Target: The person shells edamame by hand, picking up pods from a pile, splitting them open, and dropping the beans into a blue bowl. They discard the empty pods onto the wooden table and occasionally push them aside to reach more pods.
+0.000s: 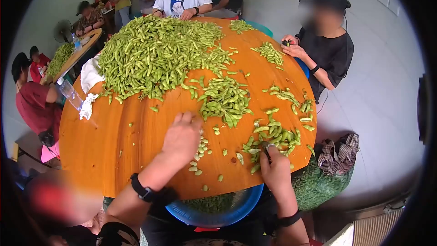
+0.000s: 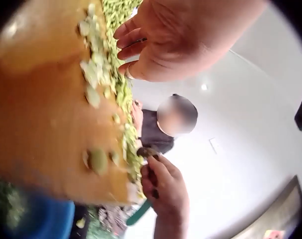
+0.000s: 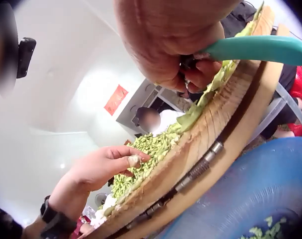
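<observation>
My left hand (image 1: 182,139) hovers over the wooden table (image 1: 136,141), its fingers loosely bent with nothing between them. Just beside it lie shelled green beans (image 1: 199,155), and a small heap of bean pods (image 1: 225,102) spreads beyond its fingertips. My right hand (image 1: 276,173) grips a hand tool with a teal handle (image 3: 260,50). The tool's dark metal end (image 2: 148,152) sticks out past the thumb; its exact kind is hidden by the fingers. Close in front of that hand is another cluster of pods (image 1: 284,139).
A large mound of pods (image 1: 154,54) covers the far left of the table. Below the near edge stands a blue basin (image 1: 214,212) with green contents. A full green sack (image 1: 321,187) sits at the right. People (image 1: 325,41) sit around the table; a plastic bottle (image 1: 70,93) lies at left.
</observation>
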{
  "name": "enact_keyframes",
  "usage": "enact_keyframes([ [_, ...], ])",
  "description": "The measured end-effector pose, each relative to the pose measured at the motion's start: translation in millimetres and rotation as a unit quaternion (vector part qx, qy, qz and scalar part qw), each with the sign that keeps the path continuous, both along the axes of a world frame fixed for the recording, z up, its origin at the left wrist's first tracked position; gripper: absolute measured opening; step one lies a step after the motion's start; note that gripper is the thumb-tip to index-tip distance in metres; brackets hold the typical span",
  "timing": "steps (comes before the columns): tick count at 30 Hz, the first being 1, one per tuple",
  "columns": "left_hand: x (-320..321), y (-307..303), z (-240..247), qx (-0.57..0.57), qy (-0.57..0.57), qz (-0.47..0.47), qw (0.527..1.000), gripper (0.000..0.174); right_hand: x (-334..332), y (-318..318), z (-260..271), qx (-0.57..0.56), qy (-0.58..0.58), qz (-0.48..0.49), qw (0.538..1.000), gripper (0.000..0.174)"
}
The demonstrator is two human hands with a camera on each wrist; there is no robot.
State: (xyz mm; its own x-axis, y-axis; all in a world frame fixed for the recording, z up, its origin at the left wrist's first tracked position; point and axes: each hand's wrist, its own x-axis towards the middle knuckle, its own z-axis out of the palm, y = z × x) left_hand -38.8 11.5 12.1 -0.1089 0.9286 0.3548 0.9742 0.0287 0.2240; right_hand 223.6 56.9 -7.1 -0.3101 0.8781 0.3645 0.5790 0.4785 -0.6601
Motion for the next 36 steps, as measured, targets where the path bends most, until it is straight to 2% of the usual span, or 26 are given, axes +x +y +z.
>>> enact_keyframes([
  [2,-10.1,5.1,-9.4,0.018,-0.010,0.008,1.000,0.024,0.2,0.5,-3.8,0.002,-0.041,-0.011,0.999,0.011],
  [4,-11.5,1.9,-9.4,-0.015,-0.105,-0.046,0.993,0.019,0.2,-0.1,-0.3,-0.017,-0.048,-0.018,0.999,0.010],
  [5,-10.7,-2.5,-10.4,-0.015,-0.102,-0.047,0.994,0.019,0.7,1.3,-3.7,-0.011,-0.034,-0.014,0.999,0.010],
  [7,-5.2,-12.1,-13.1,-0.106,-0.290,-0.165,0.937,0.018,2.1,2.9,-5.9,-0.005,-0.019,-0.011,1.000,0.010],
  [11,8.0,-6.9,-12.3,-0.038,-0.269,-0.201,0.941,0.019,3.8,2.7,-5.3,-0.003,-0.007,-0.003,1.000,0.010],
  [13,3.9,10.8,-19.5,0.052,-0.169,-0.183,0.967,0.022,5.5,2.4,-4.2,-0.018,-0.006,-0.003,1.000,0.010],
  [17,0.3,13.2,-16.6,-0.013,-0.171,-0.219,0.960,0.020,10.5,9.8,-12.8,-0.055,0.072,0.020,0.996,0.012],
  [19,0.8,4.4,-13.6,-0.088,-0.179,-0.277,0.940,0.018,15.9,11.6,-15.8,-0.073,0.107,0.035,0.991,0.013],
  [21,4.5,-10.1,-10.8,-0.097,-0.193,-0.287,0.933,0.018,18.3,14.7,-12.7,-0.165,0.115,0.047,0.978,0.017],
  [22,6.8,-18.3,-8.4,-0.105,-0.209,-0.299,0.925,0.017,16.3,11.9,-10.2,-0.167,0.116,0.049,0.978,0.017],
  [23,8.3,-26.4,-4.2,-0.096,-0.196,-0.309,0.926,0.021,12.2,6.8,-6.2,-0.075,0.061,0.053,0.994,0.019],
  [24,9.3,-35.7,0.2,-0.096,-0.196,-0.305,0.927,0.021,7.2,1.6,-2.3,0.020,0.005,0.058,0.998,0.021],
  [25,9.8,-46.2,4.4,-0.051,-0.179,-0.254,0.949,0.023,1.4,-4.1,0.7,0.072,-0.056,0.072,0.993,0.024],
  [26,8.6,-55.8,7.3,-0.005,-0.159,-0.202,0.966,0.026,-5.1,-13.7,11.8,0.056,-0.081,0.098,0.990,0.025],
  [27,3.3,-65.9,8.5,0.010,-0.122,-0.162,0.979,0.036,-13.5,-16.8,11.8,0.083,-0.073,0.127,0.986,0.023],
  [28,-0.9,-73.5,4.4,0.010,-0.120,-0.161,0.980,0.036,-19.2,-17.3,10.1,0.109,-0.065,0.154,0.980,0.022],
  [29,-6.0,-78.4,-4.2,0.012,-0.131,-0.093,0.987,0.040,-20.9,-14.0,9.8,0.110,-0.064,0.154,0.980,0.022],
  [30,-11.9,-82.1,-11.8,0.014,-0.142,-0.024,0.989,0.046,-22.1,-9.2,9.7,0.103,-0.122,0.151,0.976,0.019],
  [31,-17.5,-84.5,-17.7,-0.012,-0.141,-0.015,0.990,0.052,-22.3,-4.1,8.6,0.095,-0.181,0.148,0.968,0.016],
  [36,-30.4,-52.6,-42.1,-0.003,-0.176,-0.087,0.980,0.054,-1.7,34.7,-0.9,0.132,-0.185,0.069,0.971,0.013],
])
